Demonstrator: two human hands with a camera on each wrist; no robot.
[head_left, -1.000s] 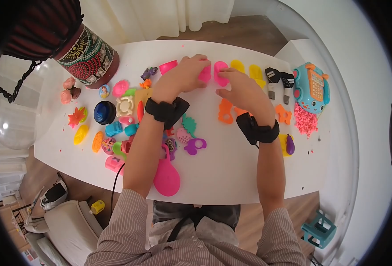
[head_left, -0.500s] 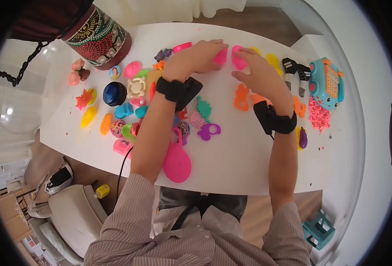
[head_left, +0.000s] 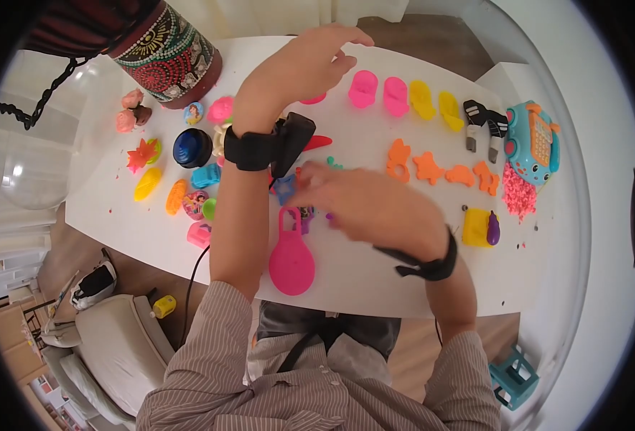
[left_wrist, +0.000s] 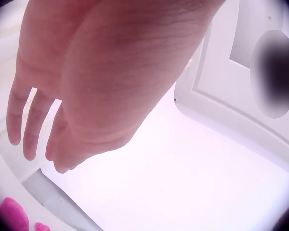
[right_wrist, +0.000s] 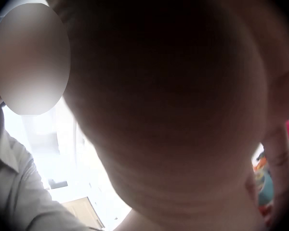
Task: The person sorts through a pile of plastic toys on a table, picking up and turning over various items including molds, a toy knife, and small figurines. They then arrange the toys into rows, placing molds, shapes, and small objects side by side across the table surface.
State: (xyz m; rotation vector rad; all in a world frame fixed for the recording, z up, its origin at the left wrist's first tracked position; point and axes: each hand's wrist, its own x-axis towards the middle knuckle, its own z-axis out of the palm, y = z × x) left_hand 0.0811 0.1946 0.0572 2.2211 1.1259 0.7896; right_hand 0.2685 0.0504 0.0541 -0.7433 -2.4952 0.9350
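My left hand (head_left: 299, 68) is raised over the back of the table, its fingers extended and nothing in them; the left wrist view shows the same hand (left_wrist: 86, 82) with fingers hanging loose. Left of two pink slipper-shaped pieces (head_left: 362, 89) it hovers, partly covering a pink ring. Blurred, my right hand (head_left: 375, 208) reaches leftward above the small toys at mid-table, near a blue piece (head_left: 284, 188) and the pink paddle (head_left: 291, 260). Whether its fingertips touch anything is hidden. The right wrist view has the hand's dark underside (right_wrist: 183, 106) filling most of it.
Yellow slipper-shaped pieces (head_left: 422, 99), orange shapes (head_left: 428, 168) and a toy phone (head_left: 533, 144) with pink bits (head_left: 520, 192) lie on the right. A yellow block (head_left: 477, 228) bears a purple eggplant. At left stand a dark blue jar (head_left: 192, 147) and a patterned drum (head_left: 166, 61).
My left hand has lifted back and left from the pink pieces. The right hand has swung left and toward the body, uncovering the slipper-shaped pieces and orange shapes while covering small toys near the middle.
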